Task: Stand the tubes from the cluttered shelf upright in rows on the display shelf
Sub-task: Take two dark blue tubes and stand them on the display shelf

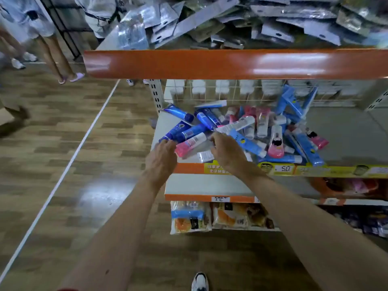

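A heap of tubes is seen on the middle shelf, towards its left end, and nearly all of them lie flat and crossed over one another. An exact count is prevented by overlap and blur. At least four dark blue ones can be made out at the left. Several light blue tubes are propped steeply against the wire grid at the far right.

A pink-and-white tube is laid with its long axis from near-left to far-right, white end farther. A light blue tube is laid from far-left to near-right, white cap nearer.

Two hands are stretched over the near edge. The left hand is curled at the near end of a dark blue tube; whether that tube is grasped cannot be told. The right hand is curled just beside a small white tube, and its hold cannot be told either.
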`<state>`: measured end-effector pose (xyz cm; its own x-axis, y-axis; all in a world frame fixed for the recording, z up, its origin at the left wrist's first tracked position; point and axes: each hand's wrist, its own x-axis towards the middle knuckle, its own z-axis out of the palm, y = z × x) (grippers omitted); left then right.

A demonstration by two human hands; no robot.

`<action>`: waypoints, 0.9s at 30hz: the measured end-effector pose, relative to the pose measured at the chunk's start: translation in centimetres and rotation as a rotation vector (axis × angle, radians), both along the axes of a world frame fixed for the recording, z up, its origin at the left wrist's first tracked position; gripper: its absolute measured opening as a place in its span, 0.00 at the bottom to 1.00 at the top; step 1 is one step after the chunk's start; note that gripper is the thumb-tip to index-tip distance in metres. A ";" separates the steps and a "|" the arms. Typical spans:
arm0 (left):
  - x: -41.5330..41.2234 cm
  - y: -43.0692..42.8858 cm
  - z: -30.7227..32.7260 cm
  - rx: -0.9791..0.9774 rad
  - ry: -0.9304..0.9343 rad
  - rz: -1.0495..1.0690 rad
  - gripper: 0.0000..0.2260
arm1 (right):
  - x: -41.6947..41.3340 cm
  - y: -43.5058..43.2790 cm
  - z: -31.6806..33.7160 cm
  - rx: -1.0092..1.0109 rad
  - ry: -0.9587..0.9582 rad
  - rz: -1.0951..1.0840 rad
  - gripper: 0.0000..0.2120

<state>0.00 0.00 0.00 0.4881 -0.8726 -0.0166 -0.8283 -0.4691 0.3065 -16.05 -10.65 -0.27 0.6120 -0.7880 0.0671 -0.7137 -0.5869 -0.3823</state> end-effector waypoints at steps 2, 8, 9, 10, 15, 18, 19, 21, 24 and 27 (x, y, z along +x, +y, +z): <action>1.8 -0.8 -0.2 0.022 -0.033 0.046 0.12 | 1.7 -0.8 0.1 0.007 -0.025 0.013 0.09; 5.1 -5.0 -1.8 0.096 -0.148 -0.017 0.09 | 6.7 -3.0 -0.2 -0.008 0.101 0.053 0.12; 5.5 -5.6 -2.2 0.098 -0.145 -0.010 0.09 | 7.4 -3.2 -0.5 -0.024 0.132 0.056 0.13; 5.8 -6.2 -2.5 0.094 -0.150 0.001 0.10 | 7.9 -3.6 -0.6 -0.049 0.164 0.062 0.13; 6.6 -7.2 -4.1 0.119 -0.176 0.022 0.11 | 9.5 -5.1 -1.6 -0.083 0.232 0.175 0.17; 6.7 -7.5 -5.2 0.131 -0.165 0.034 0.10 | 9.9 -5.9 -1.5 -0.067 0.297 0.221 0.17; 6.5 -7.6 -5.6 0.125 -0.163 0.041 0.10 | 10.0 -6.1 -1.6 -0.062 0.320 0.241 0.18; 6.2 -7.9 -6.2 0.098 -0.127 0.064 0.12 | 10.4 -6.2 -1.8 -0.072 0.377 0.295 0.19; 5.7 -8.2 -6.4 0.041 -0.050 0.114 0.13 | 11.0 -6.8 -2.8 -0.160 0.473 0.370 0.18; 5.9 -8.1 -6.3 0.028 0.007 0.124 0.14 | 11.1 -7.5 -3.0 -0.237 0.559 0.445 0.18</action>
<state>5.90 -8.11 -6.32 0.5922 -0.8046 -0.0437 -0.7611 -0.5764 0.2975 -4.94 -18.11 -3.32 0.8621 -0.4611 -0.2100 -0.4402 -0.8869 0.1402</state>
